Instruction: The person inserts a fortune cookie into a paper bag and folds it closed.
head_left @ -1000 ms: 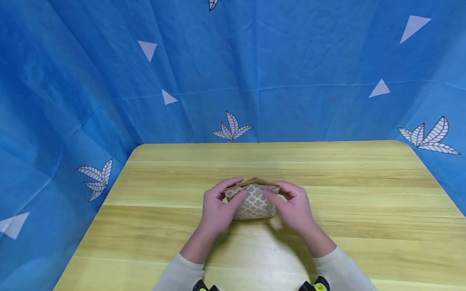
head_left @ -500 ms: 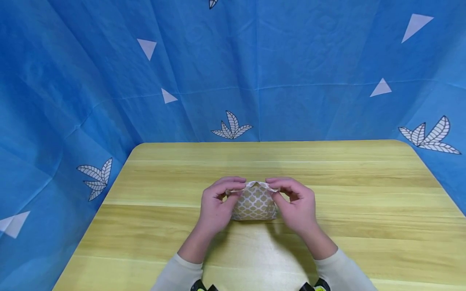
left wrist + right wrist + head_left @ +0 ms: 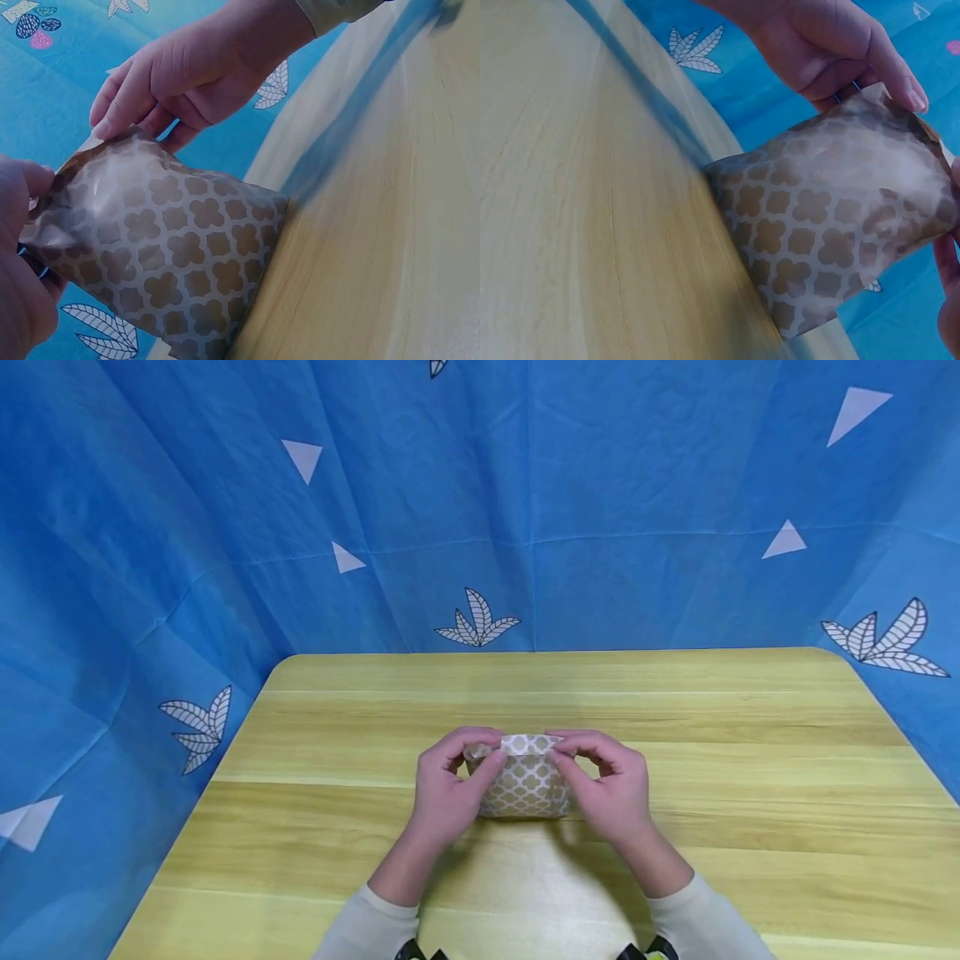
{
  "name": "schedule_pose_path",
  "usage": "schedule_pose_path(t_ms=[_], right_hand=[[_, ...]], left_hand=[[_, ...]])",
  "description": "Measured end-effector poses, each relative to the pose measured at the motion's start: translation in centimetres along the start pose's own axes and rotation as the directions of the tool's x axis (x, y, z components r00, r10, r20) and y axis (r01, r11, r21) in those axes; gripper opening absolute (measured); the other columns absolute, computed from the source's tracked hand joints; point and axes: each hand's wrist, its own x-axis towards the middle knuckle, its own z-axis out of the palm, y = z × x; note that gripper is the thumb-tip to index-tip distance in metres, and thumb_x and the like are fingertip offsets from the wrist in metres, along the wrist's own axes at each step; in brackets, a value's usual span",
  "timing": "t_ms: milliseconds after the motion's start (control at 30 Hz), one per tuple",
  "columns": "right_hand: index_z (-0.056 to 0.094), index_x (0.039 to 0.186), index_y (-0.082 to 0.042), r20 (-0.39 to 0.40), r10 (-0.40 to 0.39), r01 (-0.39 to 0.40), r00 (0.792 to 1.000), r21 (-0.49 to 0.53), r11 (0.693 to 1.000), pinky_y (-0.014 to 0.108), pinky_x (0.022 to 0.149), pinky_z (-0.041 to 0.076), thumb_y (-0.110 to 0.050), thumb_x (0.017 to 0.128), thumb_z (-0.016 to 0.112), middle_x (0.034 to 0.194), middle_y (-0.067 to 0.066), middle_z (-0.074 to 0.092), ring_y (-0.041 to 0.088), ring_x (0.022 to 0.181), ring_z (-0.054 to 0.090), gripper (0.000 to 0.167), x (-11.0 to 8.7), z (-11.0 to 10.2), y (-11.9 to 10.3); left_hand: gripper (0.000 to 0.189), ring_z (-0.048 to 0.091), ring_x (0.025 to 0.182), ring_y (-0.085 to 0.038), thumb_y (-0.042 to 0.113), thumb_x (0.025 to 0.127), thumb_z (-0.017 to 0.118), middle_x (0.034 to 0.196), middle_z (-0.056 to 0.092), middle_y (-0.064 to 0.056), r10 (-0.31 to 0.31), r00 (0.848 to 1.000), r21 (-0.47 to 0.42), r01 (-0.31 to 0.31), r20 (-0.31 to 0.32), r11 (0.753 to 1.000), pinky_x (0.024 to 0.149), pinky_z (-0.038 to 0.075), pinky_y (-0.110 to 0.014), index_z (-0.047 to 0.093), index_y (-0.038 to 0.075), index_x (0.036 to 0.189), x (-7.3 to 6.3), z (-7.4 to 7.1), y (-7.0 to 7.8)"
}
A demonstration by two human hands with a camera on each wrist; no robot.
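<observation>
A brown paper bag (image 3: 525, 789) with a white lattice pattern stands on the table in the head view, its bottom edge on the wood. Along its top, a narrow strip (image 3: 527, 744) is folded over towards me. My left hand (image 3: 450, 785) pinches the left end of this fold between thumb and fingers. At the other end, my right hand (image 3: 617, 787) pinches it the same way. The bag (image 3: 172, 247) looks bulged and creased near its top in the left wrist view. The right wrist view shows the same patterned face (image 3: 810, 225). What is inside stays hidden.
The pale wooden table (image 3: 300, 843) has rounded far corners. A blue cloth (image 3: 615, 468) with white triangles and leaf shapes hangs behind it and along the left side. Dark straps or devices (image 3: 410, 950) sit on both sleeves at the bottom edge.
The bag's mouth was gaping with its brown inside showing. Both hands have brought its top edge together and turned it down towards me into a flat strip. The bag stayed in place.
</observation>
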Motion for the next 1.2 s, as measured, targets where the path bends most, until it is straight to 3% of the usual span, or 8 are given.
schedule_pose_path(t_ms=[233, 533, 700, 867, 1200], right_hand=[[0.064, 0.092, 0.013, -0.039, 0.026, -0.026, 0.999, 0.018, 1.0, 0.027, 0.075, 0.058, 0.02, 0.078, 0.072, 0.092, 0.023, 0.071, 0.024, 0.083, 0.071, 0.018, 0.2, -0.1, -0.2], [0.064, 0.099, 0.01, -0.012, 0.13, -0.13, 0.991, 0.01, 0.991, 0.026, 0.065, 0.058, 0.016, 0.079, 0.075, 0.092, 0.023, 0.071, 0.019, 0.081, 0.072, 0.024, 0.2, -0.6, -0.7], [0.065, 0.098, 0.009, -0.001, 0.194, -0.194, 0.981, -0.005, 0.981, 0.027, 0.065, 0.058, 0.017, 0.078, 0.076, 0.091, 0.022, 0.072, 0.019, 0.079, 0.072, 0.024, 0.2, -1.0, -0.8], [0.066, 0.096, 0.008, 0.001, 0.261, -0.261, 0.965, 0.007, 0.965, 0.031, 0.068, 0.059, 0.014, 0.078, 0.078, 0.091, 0.022, 0.072, 0.023, 0.081, 0.072, 0.022, 0.2, -1.3, -0.8], [0.066, 0.099, 0.009, 0.009, 0.278, -0.278, 0.961, 0.001, 0.961, 0.028, 0.067, 0.058, 0.018, 0.077, 0.075, 0.089, 0.019, 0.072, 0.018, 0.077, 0.071, 0.026, 0.2, -1.4, -0.7]], left_hand=[[0.027, 0.063, 0.08, -0.023, -0.014, 0.085, 0.069, 0.098, 0.071, -0.019, -0.016, 0.999, 0.091, 0.019, -0.03, 0.996, 0.06, 0.043, -0.024, 0.063, -0.007, 0.11, 0.1, -0.1, 0.6], [0.039, 0.046, 0.056, -0.014, -0.005, 0.085, 0.075, 0.097, 0.074, -0.006, -0.099, 0.993, 0.065, 0.104, -0.066, 0.992, 0.051, 0.033, -0.019, 0.064, 0.004, 0.121, -0.2, -0.5, -2.4], [0.041, 0.054, 0.061, -0.016, -0.001, 0.085, 0.076, 0.096, 0.075, -0.001, -0.111, 0.992, 0.068, 0.115, -0.06, 0.991, 0.052, 0.036, -0.019, 0.065, 0.011, 0.124, -0.2, -0.8, -2.5], [0.043, 0.059, 0.063, -0.018, -0.004, 0.084, 0.075, 0.094, 0.075, -0.002, -0.125, 0.99, 0.078, 0.13, -0.067, 0.989, 0.052, 0.038, -0.019, 0.065, 0.009, 0.124, -0.1, -0.7, -2.0], [0.046, 0.059, 0.065, -0.017, -0.001, 0.084, 0.077, 0.095, 0.075, -0.001, -0.15, 0.986, 0.047, 0.153, -0.067, 0.987, 0.053, 0.038, -0.019, 0.065, 0.013, 0.127, -0.5, -0.5, -2.8]])
